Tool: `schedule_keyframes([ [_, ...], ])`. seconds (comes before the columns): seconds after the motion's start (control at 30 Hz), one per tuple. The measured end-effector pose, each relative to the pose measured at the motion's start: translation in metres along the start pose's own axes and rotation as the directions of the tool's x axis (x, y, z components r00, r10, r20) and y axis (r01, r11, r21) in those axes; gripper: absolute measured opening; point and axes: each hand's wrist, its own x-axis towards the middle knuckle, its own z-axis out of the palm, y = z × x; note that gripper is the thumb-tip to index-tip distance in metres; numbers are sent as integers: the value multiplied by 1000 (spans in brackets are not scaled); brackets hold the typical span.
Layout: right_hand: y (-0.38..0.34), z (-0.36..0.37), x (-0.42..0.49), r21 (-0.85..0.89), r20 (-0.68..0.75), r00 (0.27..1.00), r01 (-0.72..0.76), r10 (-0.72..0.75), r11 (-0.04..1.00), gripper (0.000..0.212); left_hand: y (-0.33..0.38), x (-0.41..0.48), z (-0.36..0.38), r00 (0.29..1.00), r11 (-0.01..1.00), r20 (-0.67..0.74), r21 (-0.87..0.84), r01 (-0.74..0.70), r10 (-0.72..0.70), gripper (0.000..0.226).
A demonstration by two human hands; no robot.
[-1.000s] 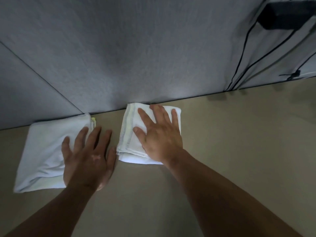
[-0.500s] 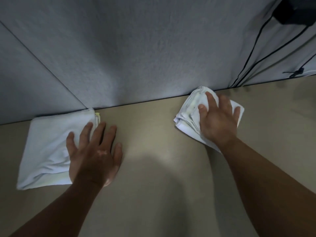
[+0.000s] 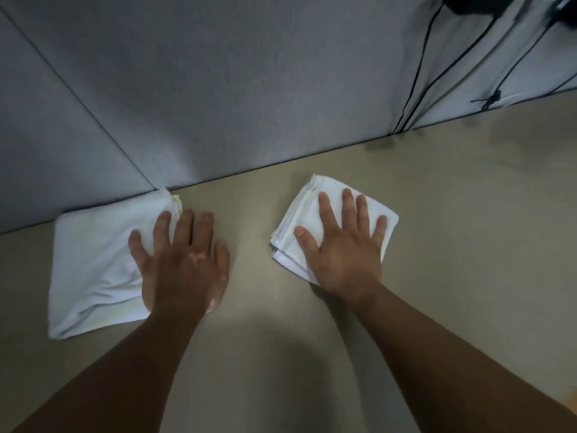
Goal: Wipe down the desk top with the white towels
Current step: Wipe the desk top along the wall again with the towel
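left grip [image 3: 184, 264]: fingers flat, half on left towel [image 3: 93, 260], half on bench [image 3: 452, 245]
right grip [image 3: 343, 248]: I see fingers spread flat on right towel [image 3: 307, 207] (folded small)
left towel: corner at back panel [image 3: 249, 89]

We are sliding our right hand [image 3: 343, 254], pressed flat on the small folded white cloth towel [image 3: 307, 210], back leftward across the beige desk [image 3: 468, 245]. It is coming away from the grey partition wall [image 3: 249, 89] it reached half a second ago and is closing the gap toward our left hand [image 3: 184, 264].
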Motion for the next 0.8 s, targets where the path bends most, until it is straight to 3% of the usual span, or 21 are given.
schedule_keyframes([
  [0.3,-12,28,-148,0,-30,996,80,-80,997,65,-2,-3,1,1000,1000,-12,-2,-18,18,49],
  [0.57,9,12,-71,11,-61,998,23,-22,1000,61,-1,-1,2,999,1000,-33,8,-24,24,53],
  [0.8,21,-4,30,61,-32,995,-95,97,994,73,1,0,8,998,1000,-64,27,-12,13,55],
])
